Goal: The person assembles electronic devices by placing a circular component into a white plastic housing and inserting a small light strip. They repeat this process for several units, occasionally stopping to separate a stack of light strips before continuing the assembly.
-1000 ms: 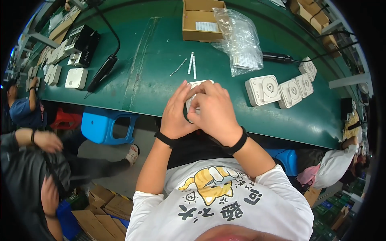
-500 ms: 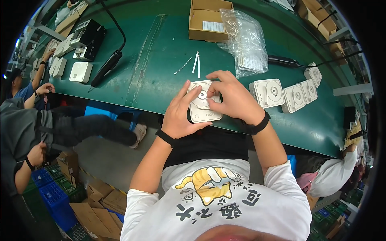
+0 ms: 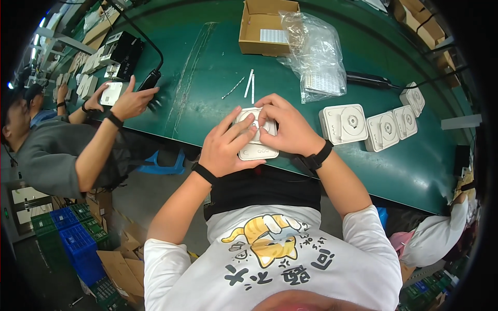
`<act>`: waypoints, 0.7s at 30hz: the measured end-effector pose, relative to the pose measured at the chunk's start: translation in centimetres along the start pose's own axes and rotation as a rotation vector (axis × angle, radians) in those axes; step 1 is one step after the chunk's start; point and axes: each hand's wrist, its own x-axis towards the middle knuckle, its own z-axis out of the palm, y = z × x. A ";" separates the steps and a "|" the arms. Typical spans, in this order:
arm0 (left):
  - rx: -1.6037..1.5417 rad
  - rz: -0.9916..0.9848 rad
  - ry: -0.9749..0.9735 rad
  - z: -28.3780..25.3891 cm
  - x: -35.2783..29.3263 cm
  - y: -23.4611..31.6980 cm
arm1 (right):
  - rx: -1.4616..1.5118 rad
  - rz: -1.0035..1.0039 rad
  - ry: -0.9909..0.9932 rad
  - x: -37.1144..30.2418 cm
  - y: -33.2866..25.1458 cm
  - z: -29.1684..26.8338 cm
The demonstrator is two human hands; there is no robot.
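A white rectangular plastic device (image 3: 259, 153) with rounded corners, a round dial-like centre and small buttons lies at the table's near edge. My left hand (image 3: 223, 145) is wrapped round its left side, with fingers stretched over the round part. My right hand (image 3: 291, 127) comes from the right, thumb and fingers pinched together at that round centre. Whatever sits between these fingertips is hidden or too small to name. To the right stands a similar white device (image 3: 340, 132), followed by several more in a curved row.
Beyond my hands lie thin white strips (image 3: 252, 88). Further back are an open cardboard box (image 3: 264, 46) and a clear plastic bag (image 3: 316, 62) with white sheets. A black corded tool (image 3: 369, 79) lies at right. On the left, a co-worker (image 3: 62, 150) holds a white device (image 3: 112, 94).
My hands and the device have shifted slightly left, and my right fingers have closed in at the round centre. The co-worker at left has leaned in and taken hold of a white device.
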 end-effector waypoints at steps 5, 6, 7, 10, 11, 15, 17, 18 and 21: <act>-0.039 -0.028 0.031 0.5 0.1 0.3 | 0.064 -0.025 0.019 0.0 1.2 0.0; -0.037 -0.026 0.025 0.5 0.1 0.4 | 0.067 -0.025 0.024 0.0 1.4 0.0; -0.018 -0.010 0.025 0.4 0.1 0.4 | 0.084 -0.017 0.011 0.3 1.6 0.0; 0.024 0.018 0.025 0.2 0.2 0.1 | 0.121 -0.007 -0.019 0.9 2.1 -0.1; 0.019 0.015 0.004 0.1 0.3 -0.1 | 0.141 0.005 -0.032 1.0 2.1 -0.1; 0.007 -0.004 -0.055 -0.5 0.3 0.3 | 0.193 0.042 -0.056 0.7 2.1 -0.3; -0.026 -0.021 -0.112 -0.7 0.7 0.6 | 0.214 0.105 -0.033 0.3 2.2 -0.2; -0.019 -0.006 -0.110 -1.4 0.7 0.8 | 0.208 0.097 -0.020 0.3 2.2 0.2; -0.059 -0.087 -0.220 -3.3 0.5 1.6 | 0.174 -0.023 0.053 0.0 3.4 1.0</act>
